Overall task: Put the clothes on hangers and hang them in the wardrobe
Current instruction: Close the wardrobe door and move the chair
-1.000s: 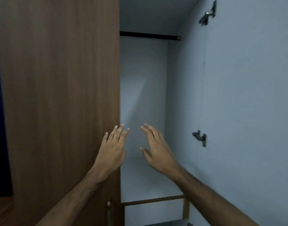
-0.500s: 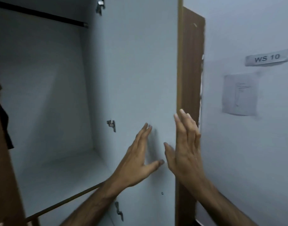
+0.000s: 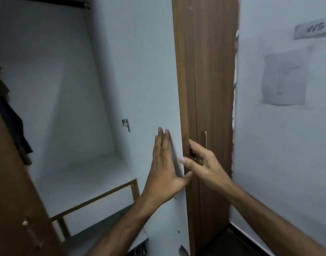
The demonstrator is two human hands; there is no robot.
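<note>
The wardrobe stands open, with a black rail (image 3: 69,2) at the top and a white shelf (image 3: 81,178) below. Dark clothes (image 3: 9,117) hang at the far left, partly cut off by the frame. My left hand (image 3: 164,170) lies flat, fingers straight, against the white inner right panel (image 3: 140,80). My right hand (image 3: 201,163) grips that panel's brown front edge (image 3: 178,89), fingers curled round it and the thumb on the white side. No hanger is in view.
A brown door face with a slim handle (image 3: 205,138) lies just right of the gripped edge. The brown left door (image 3: 14,200) fills the lower left. The pale wall on the right carries a paper sheet (image 3: 285,78) and a label (image 3: 313,29).
The view has swung right, from the wardrobe's inside to its right edge. My left hand has come to rest flat on the white panel, and my right hand has closed round the brown edge.
</note>
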